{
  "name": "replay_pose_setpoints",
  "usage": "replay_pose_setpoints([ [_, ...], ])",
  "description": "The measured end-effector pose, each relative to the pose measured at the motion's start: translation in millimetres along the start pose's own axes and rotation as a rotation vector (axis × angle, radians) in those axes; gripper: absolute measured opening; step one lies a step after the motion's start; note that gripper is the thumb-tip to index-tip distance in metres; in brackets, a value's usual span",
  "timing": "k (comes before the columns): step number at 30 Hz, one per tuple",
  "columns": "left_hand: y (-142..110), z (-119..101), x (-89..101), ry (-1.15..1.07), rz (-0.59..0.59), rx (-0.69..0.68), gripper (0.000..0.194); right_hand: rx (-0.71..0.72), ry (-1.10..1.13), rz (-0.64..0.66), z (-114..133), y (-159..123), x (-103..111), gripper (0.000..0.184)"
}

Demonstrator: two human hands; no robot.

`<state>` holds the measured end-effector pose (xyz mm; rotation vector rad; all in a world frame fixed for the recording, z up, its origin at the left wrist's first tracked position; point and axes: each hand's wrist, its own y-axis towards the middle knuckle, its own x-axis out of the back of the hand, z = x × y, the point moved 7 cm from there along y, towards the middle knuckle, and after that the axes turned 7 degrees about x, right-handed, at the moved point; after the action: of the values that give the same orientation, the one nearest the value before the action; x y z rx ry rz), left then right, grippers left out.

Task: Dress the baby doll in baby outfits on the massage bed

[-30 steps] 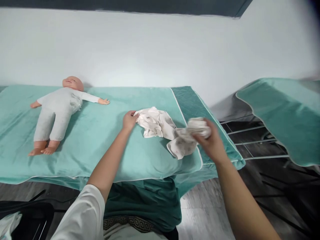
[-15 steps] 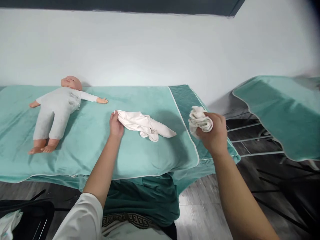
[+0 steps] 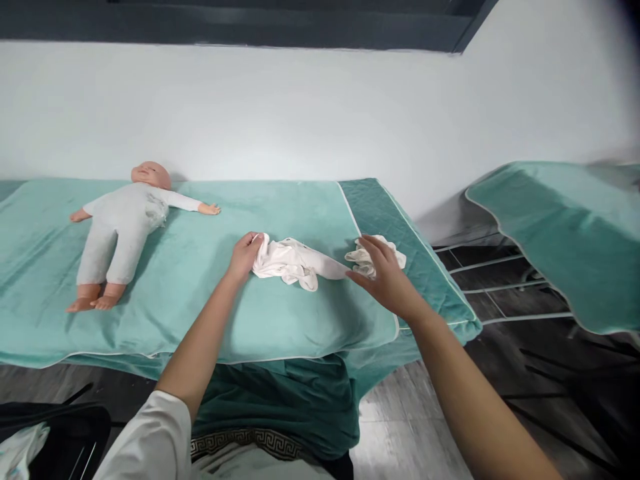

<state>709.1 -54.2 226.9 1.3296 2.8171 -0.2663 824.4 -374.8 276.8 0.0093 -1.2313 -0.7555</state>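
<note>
My left hand (image 3: 245, 255) is closed on the left end of a crumpled white garment (image 3: 293, 261) that lies on the teal bed (image 3: 200, 293). My right hand (image 3: 383, 277) hovers open, fingers stretched, just right of that garment. A second bunched white cloth (image 3: 385, 250) rests on the bed right behind my right hand's fingers. A baby doll (image 3: 123, 230) in a pale grey suit lies on its back at the bed's far left, arms spread.
A white wall runs behind the bed. Another teal-covered bed (image 3: 565, 233) stands to the right across a gap of dark floor. A black chair or bag (image 3: 55, 440) with white cloth sits at the lower left.
My right hand has put the bunched cloth down on the bed's right end and opened over it. My left hand has kept hold of the garment.
</note>
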Motion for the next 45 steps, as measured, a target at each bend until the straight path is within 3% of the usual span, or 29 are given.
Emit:
replay_pose_setpoints([
  [5,-51,-102,-29.3,0.267,0.266,-0.280,0.036,0.136,0.554,-0.029,94,72,-3,0.056],
  [9,-89,-178,-39.1,0.541,0.301,-0.549,0.039,0.290,0.835,0.118,147,135,-2,0.042],
  [12,-97,-209,-21.0,0.848,0.131,-0.681,0.034,0.247,0.605,0.110,154,166,14,0.036],
  [15,-89,-218,9.9,1.202,-0.080,-0.679,0.023,0.213,0.168,0.058,153,178,33,0.026],
  [18,-78,-216,44.2,1.362,-0.272,-0.595,0.025,0.148,-0.160,0.072,146,175,37,0.026],
  [21,-73,-211,72.0,1.241,-0.372,-0.585,0.028,0.091,-0.311,0.097,135,165,33,0.026],
  [24,-71,-205,94.8,1.044,-0.375,-0.604,0.025,0.074,-0.366,0.080,119,153,38,0.028],
  [27,-71,-204,115.7,0.998,-0.406,-0.555,0.025,0.042,-0.331,0.043,101,142,56,0.033],
  [30,-64,-201,127.0,1.079,-0.352,-0.393,0.018,-0.045,-0.196,0.064,84,136,69,0.034],
  [32,-54,-193,128.7,1.136,-0.289,-0.279,0.017,-0.116,-0.139,0.139,74,136,64,0.032],
  [36,-24,-165,125.7,1.129,-0.323,-0.210,0.022,-0.200,-0.288,0.328,62,138,20,0.030],
  [39,-7,-126,111.6,1.113,-0.326,-0.252,0.035,-0.217,-0.390,0.288,63,134,-25,0.040],
  [41,-8,-95,94.0,1.174,-0.274,-0.335,0.049,-0.102,-0.324,0.204,77,127,-62,0.046],
  [43,-14,-64,74.9,1.203,-0.173,-0.404,0.047,0.078,-0.130,0.188,98,116,-103,0.049],
  [45,-19,-35,60.7,1.165,-0.071,-0.408,0.041,0.115,0.013,0.214,107,105,-139,0.050],
])
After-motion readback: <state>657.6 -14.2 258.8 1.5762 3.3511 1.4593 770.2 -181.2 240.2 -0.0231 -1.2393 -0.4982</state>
